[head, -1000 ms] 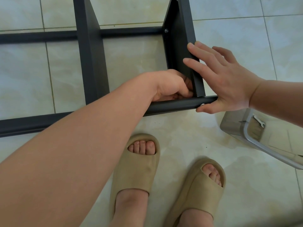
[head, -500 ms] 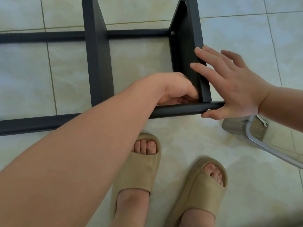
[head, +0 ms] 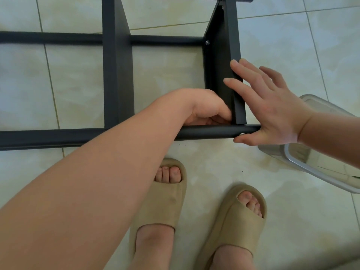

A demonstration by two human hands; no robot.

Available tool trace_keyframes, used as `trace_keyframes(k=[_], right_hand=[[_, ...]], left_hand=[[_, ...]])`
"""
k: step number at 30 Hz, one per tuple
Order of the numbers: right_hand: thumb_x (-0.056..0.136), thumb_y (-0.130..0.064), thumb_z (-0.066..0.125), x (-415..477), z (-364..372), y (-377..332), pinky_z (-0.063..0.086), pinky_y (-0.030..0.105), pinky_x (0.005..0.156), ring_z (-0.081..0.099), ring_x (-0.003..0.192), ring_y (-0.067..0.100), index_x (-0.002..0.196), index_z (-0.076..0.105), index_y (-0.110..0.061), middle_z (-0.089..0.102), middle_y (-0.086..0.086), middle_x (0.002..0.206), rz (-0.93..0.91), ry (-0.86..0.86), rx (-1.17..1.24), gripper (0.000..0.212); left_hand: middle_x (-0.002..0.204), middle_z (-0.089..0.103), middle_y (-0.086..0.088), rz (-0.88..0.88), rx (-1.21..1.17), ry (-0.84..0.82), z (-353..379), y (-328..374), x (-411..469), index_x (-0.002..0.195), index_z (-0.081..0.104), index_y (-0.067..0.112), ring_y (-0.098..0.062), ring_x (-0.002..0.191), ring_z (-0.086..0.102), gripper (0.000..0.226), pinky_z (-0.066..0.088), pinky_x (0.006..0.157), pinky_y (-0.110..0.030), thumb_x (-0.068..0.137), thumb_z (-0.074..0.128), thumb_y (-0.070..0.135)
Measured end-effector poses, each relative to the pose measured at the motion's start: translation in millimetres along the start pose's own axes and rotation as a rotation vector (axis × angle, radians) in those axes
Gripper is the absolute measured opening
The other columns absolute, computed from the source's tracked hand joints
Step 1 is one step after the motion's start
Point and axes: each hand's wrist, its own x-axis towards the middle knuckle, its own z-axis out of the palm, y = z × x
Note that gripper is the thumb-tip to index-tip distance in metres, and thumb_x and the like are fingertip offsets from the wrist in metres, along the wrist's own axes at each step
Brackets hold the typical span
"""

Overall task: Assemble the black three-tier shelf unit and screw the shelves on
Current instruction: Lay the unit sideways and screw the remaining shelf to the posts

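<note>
Against the shelf (head: pixel 222 75), right hand (head: pixel 272 110) flat — left hand (head: pixel 204 108) seemingly curled.

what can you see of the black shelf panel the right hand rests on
The shelf panel is a flat matte black board, seemingly metal, standing on edge between the front tube and the back tube. A silver screw sits at its far corner by the back tube. The right hand lays straight fingers on its top edge; the left hand curls against its inner face at the near corner.

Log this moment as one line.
left hand: curled at inner corner, grip hidden | right hand: flat on end shelf, thumb on rail
</note>
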Motion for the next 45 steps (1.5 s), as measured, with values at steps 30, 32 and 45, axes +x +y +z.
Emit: trace_keyframes(k=[30,32,45], right_hand=[[0.076,-0.083,0.043,4.8,1.7,-4.4,0.020,0.064,0.117,0.011,0.154,0.039,0.157,0.024,-0.003,0.012,0.021,0.166,0.008,-0.010,0.021,0.115],[0.076,-0.083,0.043,4.7,1.7,-4.7,0.021,0.065,0.117,0.011,0.154,0.040,0.157,0.024,-0.003,0.012,0.021,0.166,0.009,-0.009,0.024,0.115],[0.076,-0.082,0.043,4.7,1.1,-5.2,0.020,0.064,0.118,0.010,0.154,0.040,0.156,0.026,-0.002,0.012,0.022,0.166,0.010,-0.010,0.032,0.115]], left_hand=[[0.091,0.076,-0.013,-0.036,0.014,0.003,-11.0,-5.8,0.4,0.101,0.072,0.004,-0.025,0.089,0.073,0.014,0.056,0.087,-0.036,0.091,0.062,0.007],[0.088,0.074,-0.013,-0.033,0.004,0.001,-11.0,-6.0,1.0,0.097,0.071,0.004,-0.025,0.087,0.071,0.011,0.054,0.089,-0.038,0.090,0.063,0.005],[0.096,0.075,-0.015,-0.056,0.049,0.000,-8.8,-2.7,-2.3,0.105,0.071,0.003,-0.029,0.093,0.071,0.018,0.055,0.088,-0.039,0.091,0.061,0.010]])
